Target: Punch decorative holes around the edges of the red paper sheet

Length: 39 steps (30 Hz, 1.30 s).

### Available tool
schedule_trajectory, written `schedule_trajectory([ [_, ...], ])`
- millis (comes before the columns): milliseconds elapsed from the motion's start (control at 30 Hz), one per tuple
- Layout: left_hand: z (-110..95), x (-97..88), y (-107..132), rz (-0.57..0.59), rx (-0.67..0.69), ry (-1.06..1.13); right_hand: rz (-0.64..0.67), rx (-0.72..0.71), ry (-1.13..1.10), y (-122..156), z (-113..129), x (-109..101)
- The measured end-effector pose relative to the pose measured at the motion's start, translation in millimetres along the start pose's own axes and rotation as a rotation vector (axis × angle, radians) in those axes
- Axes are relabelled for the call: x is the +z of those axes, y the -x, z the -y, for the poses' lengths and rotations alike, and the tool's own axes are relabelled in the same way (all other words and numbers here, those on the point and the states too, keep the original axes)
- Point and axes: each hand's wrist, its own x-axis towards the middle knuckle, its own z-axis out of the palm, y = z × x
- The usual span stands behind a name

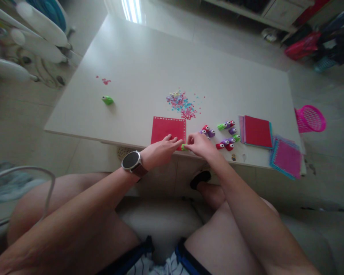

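Note:
A red paper square (166,128) with punched holes along its top and right edges lies at the near edge of the white table (149,65). My left hand (160,149), with a watch on its wrist, rests flat on the square's near edge, fingers stretched out. My right hand (200,145) is closed on a small green punch (184,147) at the square's near right corner. Just beyond the square lies a pile of coloured paper bits (181,104).
Several small craft punches (225,134) lie right of my hands, then a stack of red paper (257,131) and a pink stack (286,158). A lone green punch (107,100) sits at the left. A pink basket (310,119) stands on the floor.

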Motion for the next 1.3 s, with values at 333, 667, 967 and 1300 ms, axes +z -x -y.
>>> schedule_trajectory([
  [333, 4.4, 2.0, -2.5, 0.069, 0.049, -0.067, 0.030, 0.040, 0.104, -7.7, 8.1, -1.0],
  [667, 2.5, -0.2, -5.2, 0.055, 0.037, -0.106, 0.054, 0.067, 0.174, -11.2, 16.7, -4.6],
  [967, -1.3, 0.3, -3.0, 0.029, 0.040, -0.145, 0.091, 0.094, 0.139, -2.5, -3.1, -32.0],
  [1300, -2.2, 3.5, -5.5, 0.031, 0.053, -0.211, 0.040, -0.063, 0.209, 0.9, -13.5, -27.3],
])
